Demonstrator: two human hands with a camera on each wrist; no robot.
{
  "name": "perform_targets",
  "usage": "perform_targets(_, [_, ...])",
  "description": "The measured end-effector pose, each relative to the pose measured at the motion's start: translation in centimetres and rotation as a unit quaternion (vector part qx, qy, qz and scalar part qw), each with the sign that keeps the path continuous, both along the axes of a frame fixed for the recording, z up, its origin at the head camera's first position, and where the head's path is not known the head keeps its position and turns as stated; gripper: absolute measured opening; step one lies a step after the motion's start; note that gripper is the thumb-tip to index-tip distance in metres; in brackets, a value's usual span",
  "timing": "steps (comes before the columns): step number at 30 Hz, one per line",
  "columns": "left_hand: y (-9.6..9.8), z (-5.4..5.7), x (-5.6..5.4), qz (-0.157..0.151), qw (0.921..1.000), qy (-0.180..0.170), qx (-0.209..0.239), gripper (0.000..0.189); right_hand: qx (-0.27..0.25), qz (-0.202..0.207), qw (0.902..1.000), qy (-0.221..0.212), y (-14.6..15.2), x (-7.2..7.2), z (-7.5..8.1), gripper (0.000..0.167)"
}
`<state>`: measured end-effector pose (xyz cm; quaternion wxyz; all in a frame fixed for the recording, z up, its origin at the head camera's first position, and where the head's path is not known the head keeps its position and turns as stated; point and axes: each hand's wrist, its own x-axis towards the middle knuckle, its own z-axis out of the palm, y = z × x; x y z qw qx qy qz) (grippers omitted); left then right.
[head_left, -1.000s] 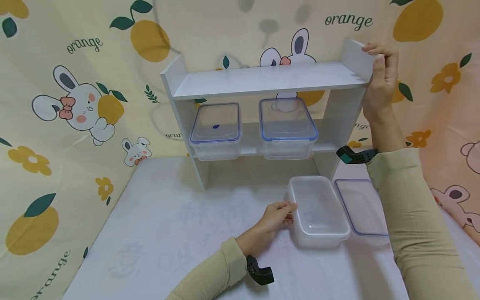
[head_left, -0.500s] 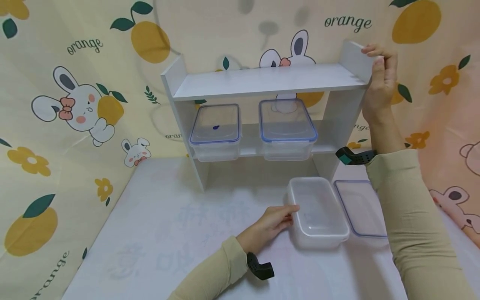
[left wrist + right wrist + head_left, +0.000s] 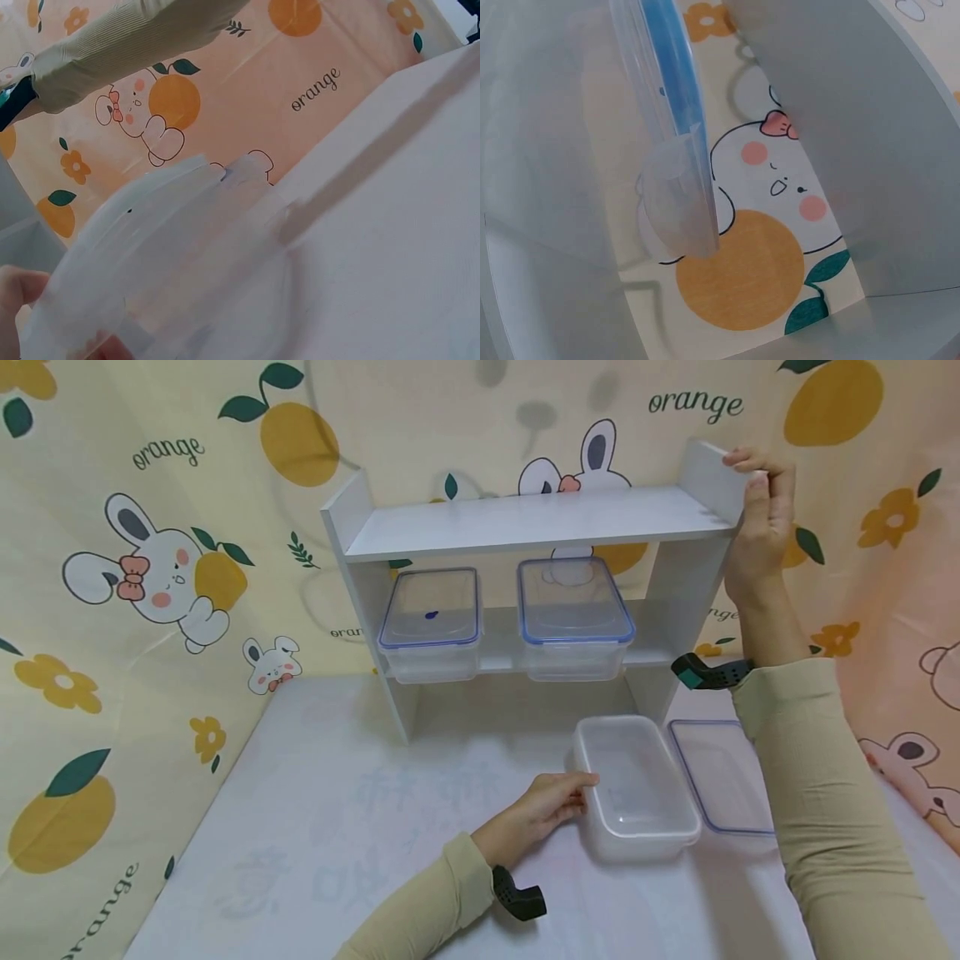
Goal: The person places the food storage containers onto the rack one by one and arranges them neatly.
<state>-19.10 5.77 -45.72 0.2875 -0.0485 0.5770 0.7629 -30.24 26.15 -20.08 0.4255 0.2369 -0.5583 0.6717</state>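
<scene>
The tub [image 3: 637, 789] stood lidless on the tabletop [image 3: 375, 827], in front of the shelf [image 3: 540, 518] and just left of the lid [image 3: 723, 777]. The left hand [image 3: 536, 810] pinched its left wall, thumb over the rim; the right hand [image 3: 761, 522] gripped the top of the shelf's right side panel.

The tub was probably light, its plastic smooth, a little slippery and apt to flex if squeezed; the rim looked the surest hold, with the opposite wall good for a second hand.

The right sleeve [image 3: 840, 810] cut off the lid's right end. The left hand's fingertips were partly hidden against the tub, which blurred in the left wrist view. The right wrist view showed no hand, and how firmly either one pressed could not be told.
</scene>
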Motion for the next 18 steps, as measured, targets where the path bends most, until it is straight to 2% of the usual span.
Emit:
perform_targets(11, [-0.33,0.39,0.29,-0.009,0.9999,-0.001,-0.004,0.023,-0.001,0.001,1.0000,-0.003,0.02,0.01,0.03,0.019])
perform_targets(18, [-0.72,0.63,0.52,-0.008,0.9999,-0.005,-0.008,0.026,0.009,-0.006,0.9999,0.006,0.36,-0.55,-0.19,0.020])
